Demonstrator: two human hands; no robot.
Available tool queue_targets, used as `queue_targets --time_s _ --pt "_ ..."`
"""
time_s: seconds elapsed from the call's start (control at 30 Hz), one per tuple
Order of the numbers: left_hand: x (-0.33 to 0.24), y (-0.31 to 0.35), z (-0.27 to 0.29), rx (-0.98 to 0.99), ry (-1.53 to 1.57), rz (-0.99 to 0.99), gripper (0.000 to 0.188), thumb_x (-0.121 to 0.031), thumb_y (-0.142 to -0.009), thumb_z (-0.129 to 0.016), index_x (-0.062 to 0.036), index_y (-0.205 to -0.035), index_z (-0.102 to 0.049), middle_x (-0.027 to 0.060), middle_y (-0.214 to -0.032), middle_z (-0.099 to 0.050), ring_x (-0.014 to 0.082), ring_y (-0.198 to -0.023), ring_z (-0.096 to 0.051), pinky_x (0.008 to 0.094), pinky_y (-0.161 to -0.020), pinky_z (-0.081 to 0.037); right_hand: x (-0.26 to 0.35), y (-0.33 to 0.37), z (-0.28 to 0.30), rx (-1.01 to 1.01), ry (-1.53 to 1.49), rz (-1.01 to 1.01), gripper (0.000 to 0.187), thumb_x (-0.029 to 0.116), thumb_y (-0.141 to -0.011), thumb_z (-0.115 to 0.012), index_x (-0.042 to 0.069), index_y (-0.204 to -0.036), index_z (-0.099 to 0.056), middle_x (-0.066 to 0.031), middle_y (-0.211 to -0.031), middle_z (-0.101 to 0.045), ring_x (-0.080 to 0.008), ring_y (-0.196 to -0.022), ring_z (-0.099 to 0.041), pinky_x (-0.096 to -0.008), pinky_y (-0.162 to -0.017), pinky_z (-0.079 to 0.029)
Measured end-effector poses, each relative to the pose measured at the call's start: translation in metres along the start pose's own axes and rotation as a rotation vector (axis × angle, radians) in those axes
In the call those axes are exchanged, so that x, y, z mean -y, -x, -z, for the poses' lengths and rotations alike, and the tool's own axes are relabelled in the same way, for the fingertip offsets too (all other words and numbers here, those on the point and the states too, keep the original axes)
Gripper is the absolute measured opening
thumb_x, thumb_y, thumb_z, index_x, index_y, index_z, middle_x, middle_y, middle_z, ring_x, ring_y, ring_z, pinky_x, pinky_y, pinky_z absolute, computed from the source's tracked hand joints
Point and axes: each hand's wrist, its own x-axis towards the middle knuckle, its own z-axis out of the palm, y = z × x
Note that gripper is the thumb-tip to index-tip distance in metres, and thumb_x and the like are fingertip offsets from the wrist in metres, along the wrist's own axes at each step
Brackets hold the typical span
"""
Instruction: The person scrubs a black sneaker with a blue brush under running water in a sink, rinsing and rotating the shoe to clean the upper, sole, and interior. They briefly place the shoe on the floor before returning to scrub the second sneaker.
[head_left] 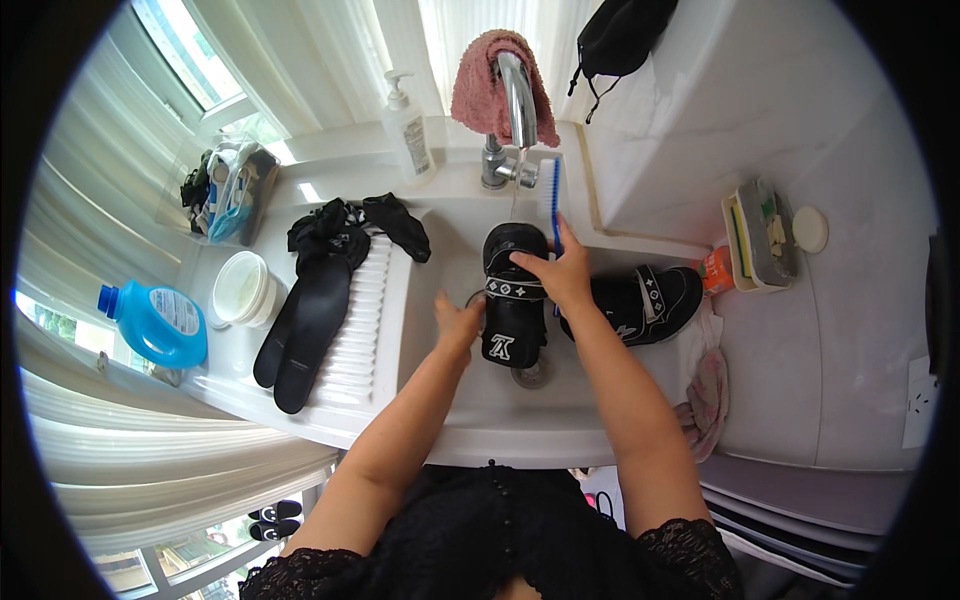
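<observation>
My right hand (562, 272) grips a black shoe (512, 325) with a white-patterned strap, its thumb across the upper. The same hand also holds a blue brush with white bristles (549, 190), whose handle runs down behind the fingers. The shoe is held over the sink basin (440, 375), its toe below the chrome tap (517, 100), from which a thin stream of water falls. My left hand (460, 322) is at the shoe's left side, thumb and fingers apart; whether it touches the shoe I cannot tell. A second black shoe (655, 305) rests at the basin's right side.
Two black insoles (312, 330) and black cloth (345, 228) lie on the ribbed washboard (360, 345). To the left are a white tub (245, 288), a blue detergent bottle (160, 325) and a clear box (235, 190). A pump bottle (408, 130) stands behind; a pink towel (475, 95) drapes the tap.
</observation>
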Motion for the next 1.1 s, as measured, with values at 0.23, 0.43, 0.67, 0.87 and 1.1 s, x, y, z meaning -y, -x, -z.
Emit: queue_targets --time_s 0.23,0.43,0.67,0.87,1.1 --pt "-0.089 -0.022 0.012 0.592 0.238 -0.481 0.065 -0.004 -0.074 -0.068 -0.0053 -0.136 -0.046 0.0127 -0.114 -0.057 0.0204 -0.105 -0.056 0.0311 -0.091 -0.046 0.018 0.035 -0.005 0.0 -0.134 -0.151 0.074 0.019 -0.08 -0.073 0.009 -0.145 -0.038 -0.0096 -0.103 -0.066 -0.0185 -0.081 -0.063 -0.0343 -0.073 -0.051" --pt "-0.093 -0.021 0.014 0.556 0.158 -0.483 0.058 -0.001 -0.073 -0.069 -0.0077 -0.129 -0.052 0.0101 -0.108 -0.061 0.0178 -0.102 -0.059 0.0304 -0.089 -0.047 0.052 0.082 0.056 0.1 0.596 0.174 0.045 0.024 -0.096 -0.05 0.019 -0.14 -0.045 -0.0165 -0.091 -0.065 -0.0346 -0.075 -0.064 -0.0414 -0.073 -0.052" --pt "-0.091 -0.018 0.015 0.504 0.129 -0.515 0.055 0.0 -0.073 -0.068 -0.0066 -0.125 -0.054 0.0089 -0.106 -0.061 0.0186 -0.102 -0.058 0.0298 -0.089 -0.047 0.097 0.042 0.064 0.294 0.878 0.164 0.037 0.023 -0.096 -0.049 0.016 -0.132 -0.054 -0.02 -0.087 -0.064 -0.039 -0.081 -0.061 -0.0488 -0.073 -0.048" --pt "-0.072 -0.031 0.001 0.479 0.236 -0.554 0.059 -0.007 -0.069 -0.073 -0.0019 -0.124 -0.051 0.0108 -0.114 -0.054 0.0219 -0.102 -0.056 0.032 -0.09 -0.047 0.11 0.046 0.058 0.421 0.799 0.181 0.037 0.024 -0.096 -0.05 0.016 -0.131 -0.055 -0.0213 -0.091 -0.065 -0.0394 -0.087 -0.061 -0.0478 -0.076 -0.048" --pt "-0.079 -0.006 -0.001 0.152 -0.242 -0.786 0.075 -0.022 -0.063 -0.085 -0.0018 -0.122 -0.044 0.0175 -0.115 -0.052 0.0283 -0.105 -0.056 0.0367 -0.091 -0.047 0.084 0.045 0.077 0.364 0.594 0.22 0.036 0.025 -0.095 -0.051 0.017 -0.129 -0.057 -0.0212 -0.091 -0.065 -0.0384 -0.088 -0.062 -0.048 -0.075 -0.049"
